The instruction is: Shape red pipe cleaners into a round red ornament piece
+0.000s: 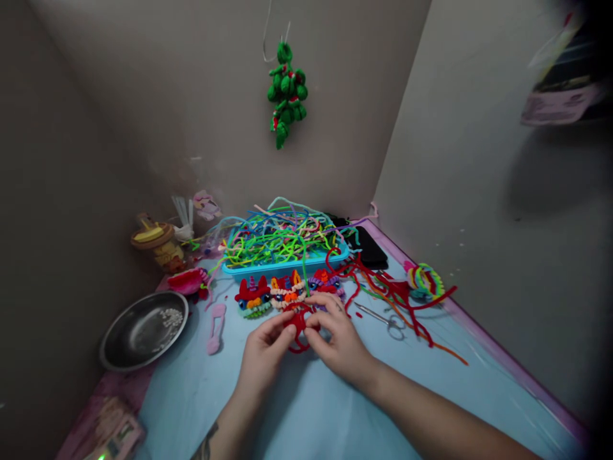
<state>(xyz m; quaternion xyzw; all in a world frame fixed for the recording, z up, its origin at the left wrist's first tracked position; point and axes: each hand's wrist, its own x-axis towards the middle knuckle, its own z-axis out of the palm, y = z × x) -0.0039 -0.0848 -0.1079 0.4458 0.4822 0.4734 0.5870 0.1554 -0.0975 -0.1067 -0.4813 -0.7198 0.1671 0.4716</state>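
Observation:
Between my two hands is a red fuzzy pipe-cleaner piece [297, 322], with a loop hanging below the fingers. My left hand [268, 345] pinches its left side with thumb and forefinger. On the other side, my right hand [335, 335] grips it with bent fingers. A green pipe cleaner [304, 262] rises just above the right fingertips. Right behind the hands sit small colourful pipe-cleaner figures: a red one with a purple horn [252, 297], a cream and orange one [287, 287], and a red and purple one [326, 281] partly hidden by my right hand.
A blue tray [263, 271] heaped with pipe cleaners stands behind. To the right lie scissors [383, 319], loose red pipe cleaners [397, 287] and a black phone [371, 249]. Leftward are a metal bowl [127, 332] with white bits and a pink clip-like piece [216, 329].

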